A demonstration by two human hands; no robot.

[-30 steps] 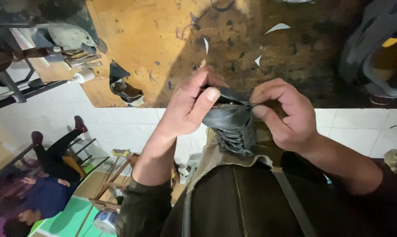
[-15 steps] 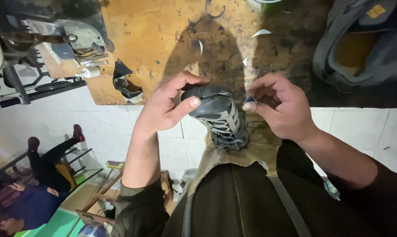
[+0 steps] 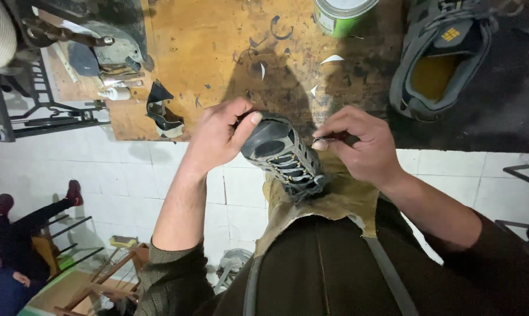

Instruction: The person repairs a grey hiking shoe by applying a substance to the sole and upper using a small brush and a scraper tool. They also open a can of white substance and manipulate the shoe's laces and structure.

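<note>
A grey laced shoe (image 3: 285,155) rests toe-up on a tan leather apron (image 3: 334,202) over my lap. My left hand (image 3: 220,137) grips the shoe's dark rubber toe, thumb pressed on top. My right hand (image 3: 361,143) sits at the shoe's right side, fingers pinched on a thin dark tool (image 3: 328,140) that touches the shoe near the laces. What the tool's tip is doing stays hidden by my fingers.
A stained wooden workbench (image 3: 217,52) lies ahead with scraps on it. A matching grey shoe (image 3: 437,58) with a yellow insole lies at the right, a green can (image 3: 341,14) at the top. Tools and metal racks crowd the left. A seated person (image 3: 24,240) is lower left.
The shoe has dropped lower onto my lap and turned so its toe cap faces up. My right hand shifted from gripping the shoe's top to pinching a thin tool beside it.
</note>
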